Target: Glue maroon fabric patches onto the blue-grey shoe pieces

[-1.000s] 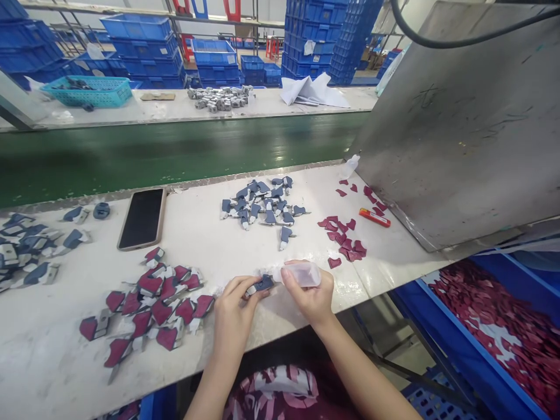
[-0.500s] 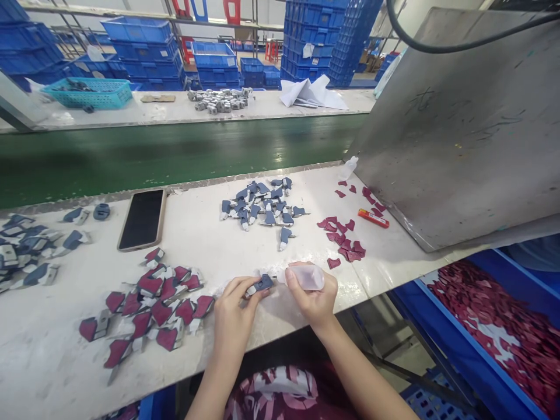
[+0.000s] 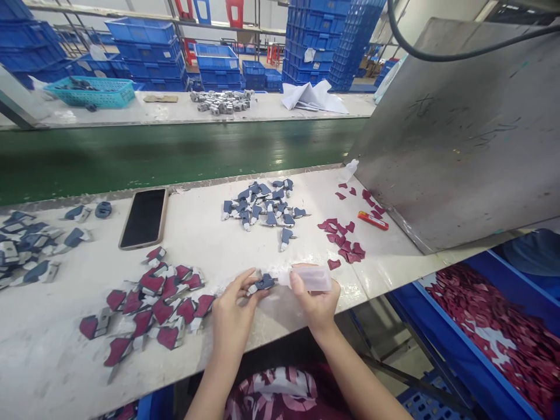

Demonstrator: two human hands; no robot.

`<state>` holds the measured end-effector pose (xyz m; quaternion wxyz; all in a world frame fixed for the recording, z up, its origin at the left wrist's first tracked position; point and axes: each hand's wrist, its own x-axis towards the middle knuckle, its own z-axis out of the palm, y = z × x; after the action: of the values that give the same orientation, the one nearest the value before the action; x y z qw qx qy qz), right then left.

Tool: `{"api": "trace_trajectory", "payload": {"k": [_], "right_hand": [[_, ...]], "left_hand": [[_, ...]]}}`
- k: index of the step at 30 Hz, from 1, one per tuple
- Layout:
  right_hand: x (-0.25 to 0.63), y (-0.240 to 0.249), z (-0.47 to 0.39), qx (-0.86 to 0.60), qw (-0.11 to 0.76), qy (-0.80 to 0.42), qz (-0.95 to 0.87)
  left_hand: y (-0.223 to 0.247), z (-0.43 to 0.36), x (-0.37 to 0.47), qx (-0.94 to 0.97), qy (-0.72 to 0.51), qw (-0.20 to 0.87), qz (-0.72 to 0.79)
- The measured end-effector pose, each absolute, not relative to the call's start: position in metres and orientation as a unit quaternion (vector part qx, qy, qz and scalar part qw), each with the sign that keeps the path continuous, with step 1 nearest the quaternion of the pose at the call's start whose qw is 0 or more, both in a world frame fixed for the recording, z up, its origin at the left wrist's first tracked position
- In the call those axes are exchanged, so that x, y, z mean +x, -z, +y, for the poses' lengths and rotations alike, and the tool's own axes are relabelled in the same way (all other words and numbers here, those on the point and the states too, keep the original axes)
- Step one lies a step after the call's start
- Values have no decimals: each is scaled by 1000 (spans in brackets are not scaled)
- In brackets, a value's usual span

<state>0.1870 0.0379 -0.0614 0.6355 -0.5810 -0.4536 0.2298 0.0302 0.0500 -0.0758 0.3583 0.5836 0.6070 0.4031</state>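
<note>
Pinched in my left hand (image 3: 235, 300) is a small dark blue and white plastic part (image 3: 263, 283), held just above the table near its front edge. My right hand (image 3: 318, 297) is wrapped round a translucent squeeze bottle (image 3: 310, 277), which lies on its side in the grip. Its narrow tip points left, close to the blue part; whether they touch I cannot tell. Beyond my hands lies a pile of blue and white parts (image 3: 262, 204). Left of my left hand are similar parts with maroon faces (image 3: 161, 309). Maroon flat pieces (image 3: 345, 239) lie beyond my right hand.
A phone (image 3: 144, 219) lies at the left, beside another heap of blue parts (image 3: 30, 245). An orange-red tube (image 3: 373, 220) rests near a slanted metal panel (image 3: 464, 128) at right. Below it stands a blue bin (image 3: 476, 361) of maroon pieces. A green strip (image 3: 184, 146) runs behind.
The bottle in my right hand has shifted slightly right, away from the blue part. My left hand has tilted the part a little.
</note>
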Motion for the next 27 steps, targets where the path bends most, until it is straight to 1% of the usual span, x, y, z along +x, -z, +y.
{"api": "trace_trajectory", "payload": {"k": [3, 10, 27], "right_hand": [[180, 61, 39, -588, 608, -231, -480], [178, 60, 41, -598, 585, -193, -512], [180, 56, 39, -569, 575, -197, -553]], "left_hand": [[75, 50, 30, 551, -407, 395, 612], [68, 51, 32, 512, -408, 419, 630], [65, 50, 32, 520, -401, 413, 631]]}}
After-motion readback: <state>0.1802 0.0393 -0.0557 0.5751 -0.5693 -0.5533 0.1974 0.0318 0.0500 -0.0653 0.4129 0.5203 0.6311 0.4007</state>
